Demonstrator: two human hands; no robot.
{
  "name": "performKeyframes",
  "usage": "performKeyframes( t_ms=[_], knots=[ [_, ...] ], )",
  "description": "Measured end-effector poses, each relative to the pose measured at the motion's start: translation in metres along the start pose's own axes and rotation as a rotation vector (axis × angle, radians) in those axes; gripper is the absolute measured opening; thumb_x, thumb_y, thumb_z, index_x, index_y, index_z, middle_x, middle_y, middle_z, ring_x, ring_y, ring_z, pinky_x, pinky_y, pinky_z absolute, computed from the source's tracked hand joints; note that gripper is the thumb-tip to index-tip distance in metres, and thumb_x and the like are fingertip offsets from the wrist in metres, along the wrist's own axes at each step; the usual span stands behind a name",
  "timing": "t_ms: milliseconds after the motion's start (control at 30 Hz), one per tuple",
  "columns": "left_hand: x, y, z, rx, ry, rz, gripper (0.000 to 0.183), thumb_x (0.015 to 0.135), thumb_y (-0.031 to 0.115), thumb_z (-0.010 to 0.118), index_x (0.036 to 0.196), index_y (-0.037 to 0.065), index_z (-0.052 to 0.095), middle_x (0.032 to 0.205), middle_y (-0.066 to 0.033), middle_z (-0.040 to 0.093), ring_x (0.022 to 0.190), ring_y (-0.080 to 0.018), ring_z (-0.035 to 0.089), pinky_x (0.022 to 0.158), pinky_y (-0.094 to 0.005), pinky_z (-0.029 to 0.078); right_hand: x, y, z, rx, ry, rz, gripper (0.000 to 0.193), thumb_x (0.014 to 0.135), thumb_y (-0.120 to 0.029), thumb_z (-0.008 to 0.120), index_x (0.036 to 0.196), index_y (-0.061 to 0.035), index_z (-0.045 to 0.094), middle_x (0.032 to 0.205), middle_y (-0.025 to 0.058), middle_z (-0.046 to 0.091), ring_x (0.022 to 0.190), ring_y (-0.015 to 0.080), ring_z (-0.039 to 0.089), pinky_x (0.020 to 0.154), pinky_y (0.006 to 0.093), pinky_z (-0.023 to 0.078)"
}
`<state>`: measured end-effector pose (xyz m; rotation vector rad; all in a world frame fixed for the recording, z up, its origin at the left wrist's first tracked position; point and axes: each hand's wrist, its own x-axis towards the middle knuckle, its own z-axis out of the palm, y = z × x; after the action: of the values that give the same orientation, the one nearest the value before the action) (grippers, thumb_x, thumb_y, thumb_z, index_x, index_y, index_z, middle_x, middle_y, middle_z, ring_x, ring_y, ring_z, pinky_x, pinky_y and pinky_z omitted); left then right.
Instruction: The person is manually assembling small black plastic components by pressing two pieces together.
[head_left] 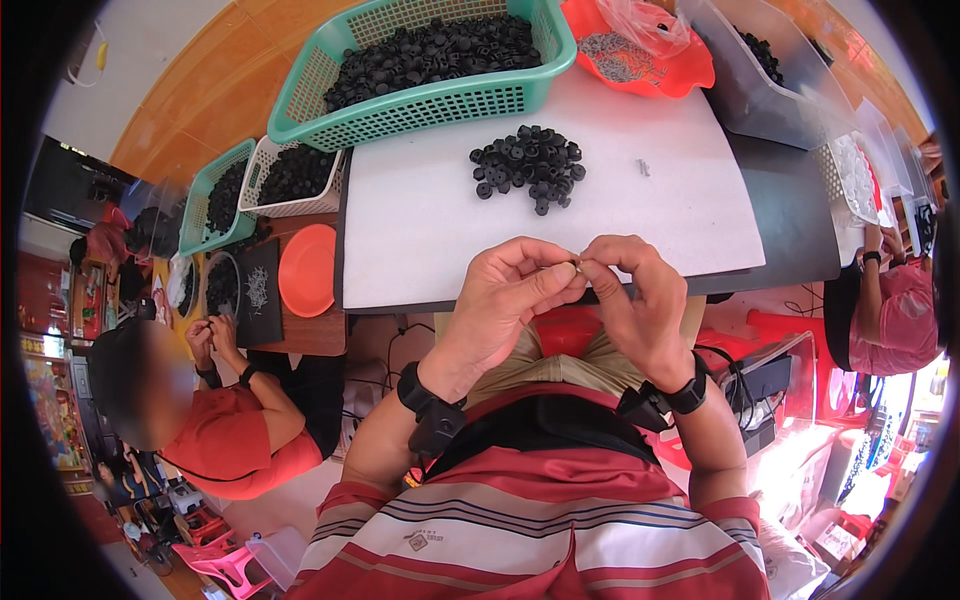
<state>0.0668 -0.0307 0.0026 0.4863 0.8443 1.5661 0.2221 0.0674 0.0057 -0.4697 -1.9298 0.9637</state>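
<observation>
Over the table edge (560, 290), a small metal piece (572, 264) is pinched between both hands' fingertips, left hand (505, 300) and right hand (640, 300), while a pile of black parts (528, 167) is judged left unworked.

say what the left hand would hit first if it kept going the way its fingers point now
Probably the right hand: the left hand points rightward, fingertips already meeting it around a small part.

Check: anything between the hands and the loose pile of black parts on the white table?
Nothing visible. Left hand and right hand pinch a tiny part at the table's near edge; bare white table lies between them and the black pile.
</observation>
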Motion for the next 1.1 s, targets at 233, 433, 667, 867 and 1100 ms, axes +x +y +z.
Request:
performKeyframes(
  t_ms=[233, 433, 667, 867, 1100],
  knots=[
    [-0.001, -0.001, 0.003, -0.046, 0.038, 0.006, 0.02, 0.098, 0.005, 0.067, 0.118, 0.0, 0.067, 0.112, -0.0104, 0.071, 0.104, -0.0189, 0.071, 0.097, -0.0344, 0.059, 0.003, -0.005, -0.002, -0.15, -0.015, -0.162, 0.031, 0.082, 0.004, 0.077, 0.107, -0.0053, 0.063, 0.1, 0.01, 0.072, 0.085, 0.0281, 0.07, 0.072, 0.0351, 0.056],
    [0.0, -0.001, 0.005, -0.069, 0.037, 0.012, 0.017, 0.098, 0.004, 0.067, 0.115, 0.0, 0.068, 0.109, -0.0105, 0.072, 0.102, -0.0188, 0.071, 0.093, -0.0331, 0.06, 0.004, -0.004, -0.001, -0.119, -0.021, -0.22, 0.038, 0.077, 0.007, 0.079, 0.109, -0.0056, 0.063, 0.103, 0.0101, 0.072, 0.086, 0.0274, 0.069, 0.073, 0.0351, 0.056],
    [-0.002, 0.001, 0.008, -0.058, 0.053, 0.022, 0.015, 0.097, 0.002, 0.067, 0.111, 0.001, 0.068, 0.107, -0.0105, 0.072, 0.099, -0.0186, 0.071, 0.091, -0.0328, 0.06, 0.005, 0.001, 0.0, -0.132, -0.04, -0.248, 0.04, 0.076, 0.008, 0.078, 0.11, -0.0057, 0.063, 0.102, 0.0103, 0.072, 0.084, 0.0271, 0.068, 0.072, 0.0349, 0.056],
    [-0.003, 0.0, 0.002, -0.016, 0.09, 0.097, 0.014, 0.098, 0.005, 0.068, 0.111, 0.0, 0.066, 0.106, -0.009, 0.071, 0.101, -0.0178, 0.07, 0.095, -0.0335, 0.059, 0.026, 0.002, -0.013, -0.067, -0.084, -0.171, 0.031, 0.079, 0.01, 0.071, 0.108, -0.0015, 0.066, 0.104, 0.0151, 0.07, 0.082, 0.031, 0.068, 0.073, 0.0381, 0.056],
    [-0.007, -0.002, -0.002, -0.046, 0.103, 0.083, 0.011, 0.096, 0.003, 0.068, 0.107, 0.001, 0.067, 0.104, -0.0083, 0.071, 0.1, -0.0189, 0.071, 0.093, -0.0346, 0.059, 0.066, 0.029, -0.008, -0.412, -0.287, -0.082, 0.027, 0.09, -0.002, 0.065, 0.117, -0.0047, 0.068, 0.11, 0.0128, 0.064, 0.084, 0.037, 0.067, 0.069, 0.0437, 0.055]
  ],
)
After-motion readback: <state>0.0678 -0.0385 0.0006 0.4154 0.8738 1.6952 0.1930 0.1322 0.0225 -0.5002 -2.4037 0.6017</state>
